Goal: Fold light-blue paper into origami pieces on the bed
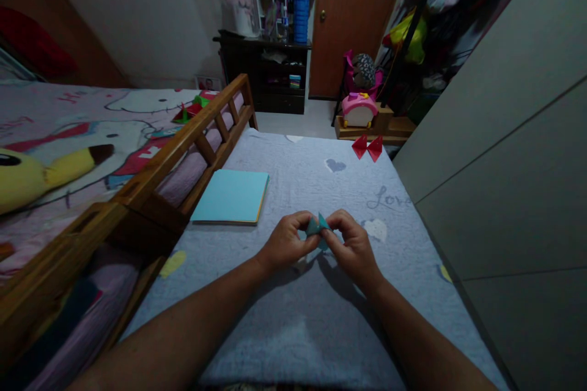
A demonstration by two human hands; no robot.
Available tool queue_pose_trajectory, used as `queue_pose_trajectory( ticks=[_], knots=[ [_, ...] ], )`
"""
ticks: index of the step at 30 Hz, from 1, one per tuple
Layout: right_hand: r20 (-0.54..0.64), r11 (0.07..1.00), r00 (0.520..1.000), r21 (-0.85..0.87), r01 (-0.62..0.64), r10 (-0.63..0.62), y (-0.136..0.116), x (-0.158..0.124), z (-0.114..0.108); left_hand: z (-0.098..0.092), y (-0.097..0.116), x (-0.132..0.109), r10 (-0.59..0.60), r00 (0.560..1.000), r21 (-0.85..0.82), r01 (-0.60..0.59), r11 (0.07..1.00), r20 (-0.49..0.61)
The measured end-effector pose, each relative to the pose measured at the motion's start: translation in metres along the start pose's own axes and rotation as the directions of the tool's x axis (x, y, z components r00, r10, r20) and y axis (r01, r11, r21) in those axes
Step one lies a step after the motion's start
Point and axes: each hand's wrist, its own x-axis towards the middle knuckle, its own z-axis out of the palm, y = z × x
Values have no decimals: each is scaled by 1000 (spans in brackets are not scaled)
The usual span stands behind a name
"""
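Pinching what seems folded teal paper (314, 227), left hand (290, 238) and right hand (352, 245) each have a closed grip.

Rm is dim: pale wall (137, 12), dark cabinet (282, 101) nr brown door (358, 18) w/ knob (323, 14), pale floor (293, 122). Wood rail (183, 137) runs on L, grey panels (504, 165) stand on R.

Paper stack (230, 197) on bedsheet (296, 180), L of folded paper (313, 227), w/ 2 loose pcs (360, 147) behind at far R corner.
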Motion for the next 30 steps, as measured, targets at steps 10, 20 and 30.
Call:
queue_pose_trajectory(
  ticks=[10,20,30],
  knots=[
    [-17,752,942,608,-256,335,11,4,3,6,-1,-8,150,971,33,-146,989,-188],
    [57,591,904,739,-323,423,10,9,5,8,0,-12,408,904,412,-326,851,-128],
    [49,635,909,700,-327,414,14,7,3,3,2,-11,503,857,543,-371,753,-113]
  ],
)
